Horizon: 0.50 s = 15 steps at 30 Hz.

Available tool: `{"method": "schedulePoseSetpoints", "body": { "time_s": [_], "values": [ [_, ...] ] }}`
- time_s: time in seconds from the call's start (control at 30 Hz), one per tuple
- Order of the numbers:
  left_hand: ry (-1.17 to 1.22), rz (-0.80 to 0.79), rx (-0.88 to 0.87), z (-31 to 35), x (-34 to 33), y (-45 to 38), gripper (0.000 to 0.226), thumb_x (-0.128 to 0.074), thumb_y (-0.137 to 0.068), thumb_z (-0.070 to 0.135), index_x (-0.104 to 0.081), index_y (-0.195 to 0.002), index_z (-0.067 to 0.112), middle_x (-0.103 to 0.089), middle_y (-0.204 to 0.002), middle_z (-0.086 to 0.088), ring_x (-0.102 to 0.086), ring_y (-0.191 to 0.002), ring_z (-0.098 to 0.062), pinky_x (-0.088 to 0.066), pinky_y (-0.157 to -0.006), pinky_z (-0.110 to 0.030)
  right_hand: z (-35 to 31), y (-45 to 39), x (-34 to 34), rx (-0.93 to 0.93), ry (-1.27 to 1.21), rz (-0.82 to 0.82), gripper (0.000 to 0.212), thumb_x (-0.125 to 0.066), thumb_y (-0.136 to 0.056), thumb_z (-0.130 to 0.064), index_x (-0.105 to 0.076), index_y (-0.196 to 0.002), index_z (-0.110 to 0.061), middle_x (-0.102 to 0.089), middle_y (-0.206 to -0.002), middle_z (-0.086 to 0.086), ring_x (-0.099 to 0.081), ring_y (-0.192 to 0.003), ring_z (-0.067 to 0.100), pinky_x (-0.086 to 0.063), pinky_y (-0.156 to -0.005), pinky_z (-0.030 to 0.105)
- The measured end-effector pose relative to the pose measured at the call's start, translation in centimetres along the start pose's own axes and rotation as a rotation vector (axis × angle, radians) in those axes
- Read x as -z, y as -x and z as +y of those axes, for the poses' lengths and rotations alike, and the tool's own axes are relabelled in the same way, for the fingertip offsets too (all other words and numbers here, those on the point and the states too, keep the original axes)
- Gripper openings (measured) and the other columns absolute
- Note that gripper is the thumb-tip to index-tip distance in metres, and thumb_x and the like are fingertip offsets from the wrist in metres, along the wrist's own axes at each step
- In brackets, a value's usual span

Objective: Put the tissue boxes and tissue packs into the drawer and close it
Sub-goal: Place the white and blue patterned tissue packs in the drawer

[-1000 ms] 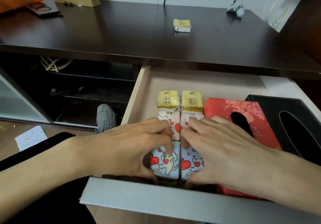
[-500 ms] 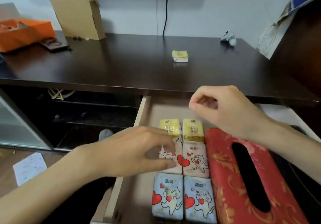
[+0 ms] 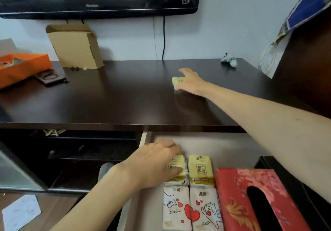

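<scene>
My right hand (image 3: 192, 81) grips the last yellow tissue pack (image 3: 178, 81) near the back edge of the desk (image 3: 107, 96); my left hand (image 3: 155, 164) grips a stowed pack (image 3: 178, 168). Next, I'd lift it into the drawer (image 3: 223, 146).

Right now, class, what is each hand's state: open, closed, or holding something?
Left hand: closed on the yellow pack in the drawer.
Right hand: closed on the yellow pack on the desk.

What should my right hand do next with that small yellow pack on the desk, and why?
Probably close the right hand on the yellow pack and lift it toward the drawer. It looks like the only pack outside, the fingers straddle it, and bare drawer floor shows behind the stored packs. The left hand grips a stored pack.
</scene>
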<state>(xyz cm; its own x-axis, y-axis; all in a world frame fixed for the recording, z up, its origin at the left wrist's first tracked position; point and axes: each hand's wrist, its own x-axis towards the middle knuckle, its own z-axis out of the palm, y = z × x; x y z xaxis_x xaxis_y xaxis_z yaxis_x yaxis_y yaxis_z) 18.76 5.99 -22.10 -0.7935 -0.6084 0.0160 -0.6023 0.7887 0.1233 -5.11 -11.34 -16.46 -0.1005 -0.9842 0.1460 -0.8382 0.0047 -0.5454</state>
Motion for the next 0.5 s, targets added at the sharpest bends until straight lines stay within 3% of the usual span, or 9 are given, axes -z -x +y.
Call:
{"method": "schedulePoseSetpoints", "body": {
  "time_s": [0.1, 0.17, 0.27, 0.5],
  "values": [
    [-0.035, -0.014, -0.016, 0.0, -0.2, -0.4, 0.045, -0.051, -0.093, 0.053, -0.051, -0.132, 0.031, -0.052, -0.128, 0.010, -0.053, -0.119, -0.017, -0.048, -0.095, -0.041, 1.1, -1.5, 0.2, -0.022, -0.074, -0.133, 0.099, -0.072, -0.069, -0.037, -0.033, -0.159, -0.019, -0.037, -0.164, 0.005, -0.037, -0.146, 0.026, -0.035, -0.113, 0.039],
    [-0.034, -0.047, -0.011, -0.2, -0.1, -0.5, 0.042, -0.051, -0.093, 0.053, -0.052, -0.130, 0.032, -0.053, -0.127, 0.011, -0.055, -0.117, -0.017, -0.049, -0.093, -0.041, 1.8, -1.9, 0.3, -0.010, -0.073, -0.171, 0.089, -0.072, -0.072, -0.036, -0.042, -0.154, -0.019, -0.048, -0.155, 0.005, -0.047, -0.138, 0.023, -0.038, -0.110, 0.035],
    [0.010, -0.113, 0.018, -0.5, 0.3, -0.7, 0.038, -0.053, -0.093, 0.053, -0.054, -0.125, 0.034, -0.054, -0.122, 0.012, -0.058, -0.112, -0.017, -0.048, -0.091, -0.039, 2.5, -0.8, 0.7, 0.046, -0.068, -0.138, 0.071, -0.078, -0.079, -0.031, -0.053, -0.144, -0.021, -0.058, -0.143, 0.002, -0.055, -0.128, 0.021, -0.043, -0.107, 0.033],
    [0.104, -0.163, 0.041, -1.1, 0.3, -0.4, 0.045, -0.065, -0.087, 0.054, -0.058, -0.126, 0.032, -0.063, -0.121, 0.012, -0.060, -0.108, -0.013, -0.049, -0.092, -0.037, 0.1, 12.6, 3.2, 0.272, -0.200, -0.041, 0.059, -0.082, -0.068, -0.059, -0.063, -0.118, -0.036, -0.069, -0.116, -0.016, -0.066, -0.097, 0.002, -0.049, -0.080, 0.020]
  ]
}}
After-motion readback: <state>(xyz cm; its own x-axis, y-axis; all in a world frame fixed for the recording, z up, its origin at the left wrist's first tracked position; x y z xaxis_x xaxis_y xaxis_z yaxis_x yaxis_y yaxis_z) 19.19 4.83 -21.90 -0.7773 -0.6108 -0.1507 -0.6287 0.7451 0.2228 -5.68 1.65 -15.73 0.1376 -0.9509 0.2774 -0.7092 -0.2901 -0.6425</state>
